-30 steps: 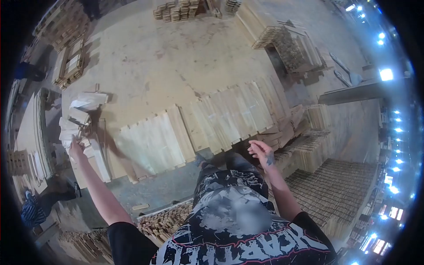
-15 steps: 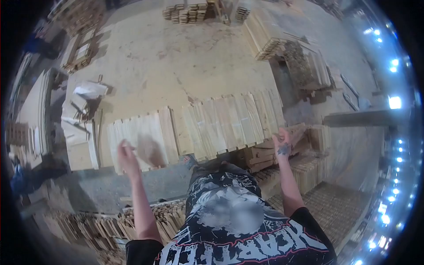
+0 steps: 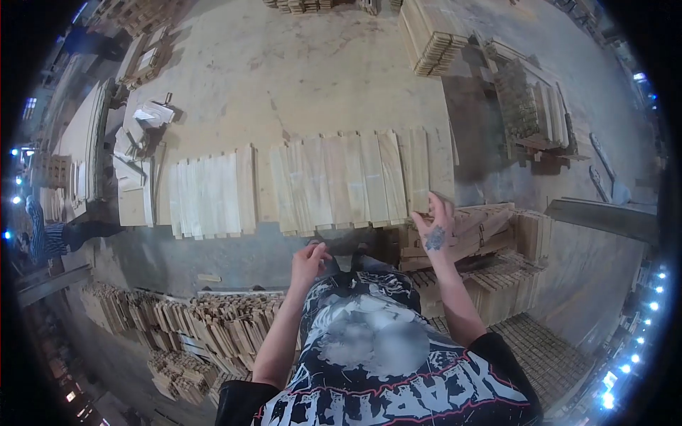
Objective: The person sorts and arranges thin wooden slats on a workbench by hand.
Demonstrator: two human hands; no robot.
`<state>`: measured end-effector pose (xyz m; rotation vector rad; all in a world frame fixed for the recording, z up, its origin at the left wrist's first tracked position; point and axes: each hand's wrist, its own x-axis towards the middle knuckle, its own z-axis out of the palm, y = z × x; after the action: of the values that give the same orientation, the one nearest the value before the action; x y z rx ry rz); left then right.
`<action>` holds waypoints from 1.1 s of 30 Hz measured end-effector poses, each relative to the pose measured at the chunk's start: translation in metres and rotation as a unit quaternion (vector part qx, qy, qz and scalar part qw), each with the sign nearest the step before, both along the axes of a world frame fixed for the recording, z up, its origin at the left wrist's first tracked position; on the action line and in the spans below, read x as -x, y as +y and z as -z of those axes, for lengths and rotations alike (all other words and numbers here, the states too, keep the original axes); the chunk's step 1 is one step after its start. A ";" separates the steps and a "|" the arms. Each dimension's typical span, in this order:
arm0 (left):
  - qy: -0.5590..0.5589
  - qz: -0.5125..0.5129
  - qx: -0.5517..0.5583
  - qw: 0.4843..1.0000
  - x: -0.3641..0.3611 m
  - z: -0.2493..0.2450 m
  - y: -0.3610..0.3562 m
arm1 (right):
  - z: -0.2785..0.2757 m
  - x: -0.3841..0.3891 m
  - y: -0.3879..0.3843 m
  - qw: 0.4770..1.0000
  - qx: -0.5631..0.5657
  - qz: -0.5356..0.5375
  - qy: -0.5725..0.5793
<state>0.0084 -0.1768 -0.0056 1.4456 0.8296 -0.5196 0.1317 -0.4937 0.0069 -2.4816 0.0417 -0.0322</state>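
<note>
My right hand, tattooed on its back, is at the front right corner of a wide row of pale wooden boards. Its thumb and fingers are apart, around or just over the last board's end; contact is hard to make out. My left hand hovers in front of the table edge, near my body, with loosely bent fingers and nothing visible in them. A narrower group of boards lies to the left on the same tabletop, a gap between the two groups.
Stacked boards stand at the table's back right. Wood offcuts and a white item lie at its left. Bundles of wooden strips are below left, and more stacked wood is below right. Another person is at the far left.
My left hand has moved right, from above the left board group to before my body. My right hand has come left to the row's right end. The view has shifted.
</note>
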 end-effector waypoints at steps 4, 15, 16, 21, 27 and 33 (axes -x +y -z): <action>0.000 -0.023 0.050 0.998 -0.008 0.006 -0.030 | 0.006 0.001 0.004 0.996 -0.065 -0.025 0.059; -0.023 -0.051 0.140 0.989 -0.025 0.014 -0.073 | 0.008 0.002 -0.013 0.983 -0.178 -0.035 0.037; -0.020 -0.068 0.114 0.991 -0.022 0.013 -0.066 | 0.023 0.014 -0.015 0.972 -0.229 0.004 0.058; -0.006 -0.193 0.015 0.981 0.004 0.015 -0.014 | 0.038 0.047 -0.007 0.864 -0.384 0.075 0.316; -0.029 -0.237 0.009 0.971 0.001 0.008 0.011 | 0.041 0.032 0.011 0.798 -0.467 0.098 0.367; -0.029 -0.207 0.014 0.978 -0.005 0.004 -0.002 | 0.021 0.029 0.016 0.797 -0.476 0.091 0.361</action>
<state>0.0136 -0.1790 -0.0094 1.2111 1.0389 -0.1722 0.1031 -0.4782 -0.0138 -1.3423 0.4926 0.6893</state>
